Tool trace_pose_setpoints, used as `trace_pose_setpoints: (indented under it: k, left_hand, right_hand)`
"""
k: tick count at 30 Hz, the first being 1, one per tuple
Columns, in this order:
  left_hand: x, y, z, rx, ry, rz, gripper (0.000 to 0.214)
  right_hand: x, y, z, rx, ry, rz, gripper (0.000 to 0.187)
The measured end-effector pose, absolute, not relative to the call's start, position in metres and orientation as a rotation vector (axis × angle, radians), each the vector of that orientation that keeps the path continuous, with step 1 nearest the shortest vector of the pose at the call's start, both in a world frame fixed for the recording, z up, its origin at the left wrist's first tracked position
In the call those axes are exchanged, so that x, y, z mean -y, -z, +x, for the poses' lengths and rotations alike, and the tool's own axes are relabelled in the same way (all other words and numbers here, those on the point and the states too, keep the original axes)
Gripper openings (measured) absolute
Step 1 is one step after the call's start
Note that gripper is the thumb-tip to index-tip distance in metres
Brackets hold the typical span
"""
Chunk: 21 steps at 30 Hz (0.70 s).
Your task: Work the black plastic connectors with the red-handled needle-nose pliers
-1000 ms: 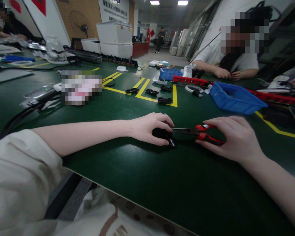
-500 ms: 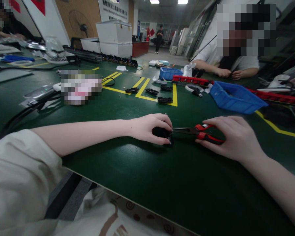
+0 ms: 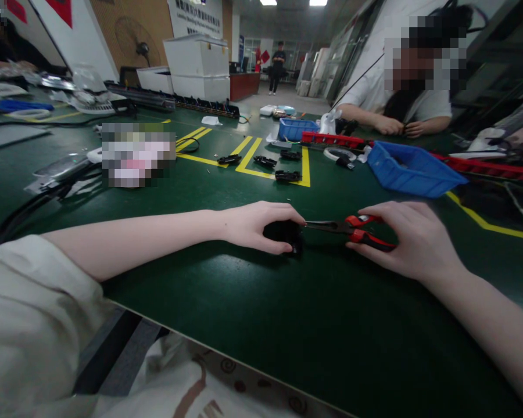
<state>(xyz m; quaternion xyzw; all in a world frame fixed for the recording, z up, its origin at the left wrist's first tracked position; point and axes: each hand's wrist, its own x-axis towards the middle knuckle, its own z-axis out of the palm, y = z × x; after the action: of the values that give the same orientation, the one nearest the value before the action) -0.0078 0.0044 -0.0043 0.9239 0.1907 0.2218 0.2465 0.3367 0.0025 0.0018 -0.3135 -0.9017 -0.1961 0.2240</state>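
Observation:
My left hand (image 3: 261, 227) is curled around a small black part (image 3: 295, 241), with the thumb below it and the fingers above. Most of that part is hidden by the fingers and dark shadow. From the right, a pair of red and black needle-nose pliers (image 3: 353, 229) points its slim jaws at my left fingertips, where they meet. My right hand (image 3: 412, 241) grips the pliers by their handles, which are spread apart. Whether the jaw tips pinch anything cannot be made out.
Several black parts (image 3: 265, 161) lie near yellow tape lines on the green table (image 3: 253, 325). Blue bins (image 3: 414, 174) and red strips (image 3: 337, 140) stand at the right, where a co-worker (image 3: 392, 116) sits. Black cables (image 3: 47, 194) run along the left.
The camera view has shifted slightly. My left fingers have changed their hold a little around the black part. A tiny piece now shows on the table just beyond my left hand.

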Motion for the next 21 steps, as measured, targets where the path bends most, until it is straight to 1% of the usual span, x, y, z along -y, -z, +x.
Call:
trace_pose_setpoints:
  k: [4,7,13,17,21]
  left_hand:
    - [-0.0045,0.0015,-0.0094,-0.518,-0.564,2.533,0.045]
    - [-0.0043,-0.0002,-0.0101,-0.521,-0.537,2.571,0.046]
    - [-0.0024,-0.0009,-0.011,-0.562,-0.49,2.662,0.048]
    - [-0.0033,0.0007,-0.0103,-0.565,-0.511,2.676,0.047]
    - [-0.0063,0.0021,-0.0094,-0.526,-0.529,2.675,0.038]
  right_hand:
    - [-0.001,-0.0025,0.3364,2.506,0.549,-0.863,0.049]
    - [-0.001,-0.0021,0.3366,2.512,0.572,-0.859,0.046]
    - [0.0005,-0.0026,0.3347,2.53,0.515,-0.894,0.04]
    - [0.0029,-0.0044,0.33,2.531,0.58,-0.837,0.035]
    - [0.0023,-0.0047,0.3285,2.538,0.685,-0.787,0.034]
